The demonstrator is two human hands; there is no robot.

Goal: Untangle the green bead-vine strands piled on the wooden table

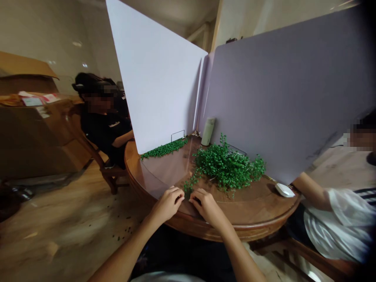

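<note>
While the left hand [171,200] and right hand [205,201] curl inward at the round surface [255,209], whether holding anything unclear, leafy green sprigs [226,166] lie heaped just beyond the right.

1. Well to the left of my hands [170,201], pale lettering [114,124] crosses the chest of a seated person's black shirt [98,131]; it is too small for me to read.
2. Just behind, more pale marks [123,96] show on another black garment [124,105], equally illegible.
3. Farther left of my hands, a red-and-white packet [48,98] and a pale patch [43,112] on a cardboard box [26,137] give me no readable words or numbers.
</note>
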